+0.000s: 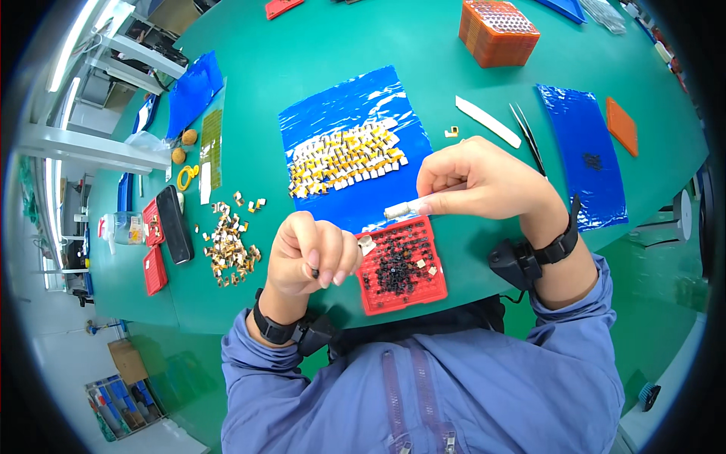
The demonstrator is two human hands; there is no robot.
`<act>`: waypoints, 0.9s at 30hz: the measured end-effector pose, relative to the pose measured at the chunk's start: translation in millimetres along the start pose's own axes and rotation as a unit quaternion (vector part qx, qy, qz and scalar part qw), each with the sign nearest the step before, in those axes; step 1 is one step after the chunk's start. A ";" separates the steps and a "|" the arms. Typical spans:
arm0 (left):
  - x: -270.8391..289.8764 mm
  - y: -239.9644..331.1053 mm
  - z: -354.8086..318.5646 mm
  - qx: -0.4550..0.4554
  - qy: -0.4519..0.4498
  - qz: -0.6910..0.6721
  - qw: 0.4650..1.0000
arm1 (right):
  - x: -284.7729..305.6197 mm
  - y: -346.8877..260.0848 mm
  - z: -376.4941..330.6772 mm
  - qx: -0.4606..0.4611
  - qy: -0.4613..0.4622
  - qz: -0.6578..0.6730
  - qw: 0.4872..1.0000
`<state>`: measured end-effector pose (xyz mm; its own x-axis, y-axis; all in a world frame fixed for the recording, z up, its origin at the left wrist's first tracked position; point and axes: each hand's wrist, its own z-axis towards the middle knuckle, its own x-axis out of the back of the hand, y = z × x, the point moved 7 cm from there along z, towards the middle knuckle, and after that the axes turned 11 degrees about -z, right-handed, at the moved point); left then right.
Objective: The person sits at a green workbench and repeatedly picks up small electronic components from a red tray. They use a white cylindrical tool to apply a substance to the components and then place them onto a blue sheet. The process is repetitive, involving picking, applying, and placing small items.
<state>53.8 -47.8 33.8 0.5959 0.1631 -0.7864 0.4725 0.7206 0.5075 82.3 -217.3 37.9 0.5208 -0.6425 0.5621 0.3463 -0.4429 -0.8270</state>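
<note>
My left hand (316,253) is closed, its fingertips pinching a small black part (314,273) to the left of a red tray (404,306). Loose black parts (397,265) lie heaped in the tray, with a few pale pieces among them. Over the tray's far edge, my right hand (484,181) pinches a short whitish cylindrical piece (404,209) between thumb and finger; its exact kind is unclear. Beyond the hands, rows of small white-and-yellow pieces (348,160) stand on a blue sheet (325,113). A small whitish thing (367,244) shows beside the left hand's knuckles.
Left lies a pile of loose white-and-yellow pieces (231,246), near a black case (175,225) and yellow scissors (186,177). Right are a white strip (488,121), tweezers (528,138) and another blue sheet (594,193). Stacked orange trays (495,38) stand at the back.
</note>
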 end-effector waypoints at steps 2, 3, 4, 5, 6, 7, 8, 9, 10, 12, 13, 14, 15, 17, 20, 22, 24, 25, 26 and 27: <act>-6.0 6.5 0.6 -0.016 -0.021 0.091 0.996 | 1.0 -2.7 -2.0 0.001 0.004 0.013 1.000; -10.5 10.9 1.0 -0.023 -0.032 0.136 0.990 | 0.7 -3.7 -0.8 0.003 0.003 0.015 1.000; -15.3 12.9 1.8 -0.039 -0.040 0.208 0.976 | 0.6 -2.7 -1.3 -0.002 0.004 0.017 1.000; -22.4 15.2 2.2 -0.055 -0.048 0.280 0.957 | 0.6 -1.5 -1.5 -0.007 0.004 0.020 1.000; -29.3 16.9 2.7 -0.070 -0.055 0.350 0.932 | 2.0 -2.0 -1.9 0.005 0.012 0.010 1.000; -35.5 16.4 2.3 -0.082 -0.065 0.399 0.911 | 2.2 -2.0 -2.2 0.018 0.018 0.002 1.000; -39.7 16.5 2.7 -0.090 -0.078 0.436 0.892 | 2.5 -2.2 -2.3 0.030 0.024 -0.007 0.999; -43.1 17.1 3.2 -0.097 -0.091 0.472 0.871 | 3.3 -1.6 -2.0 0.026 0.023 -0.015 0.999; -45.7 16.2 2.7 -0.106 -0.102 0.506 0.850 | 3.6 -0.8 -1.6 0.022 0.024 -0.017 0.999; -50.2 15.9 2.1 -0.121 -0.112 0.539 0.826 | 3.1 1.1 -0.1 0.013 0.025 -0.022 0.999; -52.5 15.8 2.1 -0.124 -0.123 0.558 0.812 | 2.5 4.7 0.4 0.036 0.061 0.005 0.997; -54.0 14.3 1.7 -0.126 -0.133 0.576 0.797 | 1.9 6.9 -0.1 0.031 0.061 0.015 0.998; -53.7 11.8 0.8 -0.128 -0.128 0.584 0.791 | 1.8 8.6 -0.8 0.026 0.061 0.026 0.997; -54.9 9.6 -0.3 -0.120 -0.130 0.600 0.780 | 0.6 6.5 -0.8 -0.002 0.024 0.028 0.999; -55.7 9.3 -0.7 -0.111 -0.137 0.609 0.774 | -0.5 8.6 0.9 -0.003 0.023 0.034 0.999; -56.1 8.9 -1.8 -0.110 -0.141 0.612 0.771 | -1.9 9.5 1.5 -0.007 0.020 0.036 0.999; -56.8 9.0 -2.5 -0.105 -0.140 0.611 0.772 | -2.8 10.1 2.0 -0.007 0.021 0.028 0.999; -57.1 9.1 -2.3 -0.104 -0.142 0.611 0.772 | -2.0 9.7 2.5 0.007 0.041 0.031 0.999; -57.1 9.3 -2.2 -0.104 -0.143 0.612 0.771 | -2.7 10.9 2.7 0.021 0.061 0.035 0.997; -56.9 9.2 -2.2 -0.103 -0.144 0.613 0.770 | -3.0 11.8 2.7 0.035 0.081 0.039 0.995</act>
<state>22.8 -48.9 82.5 0.6456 0.6712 0.3641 -0.6546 0.2408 0.7166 86.9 -218.9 26.5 0.4174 -0.7679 0.4860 0.3662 -0.3473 -0.8633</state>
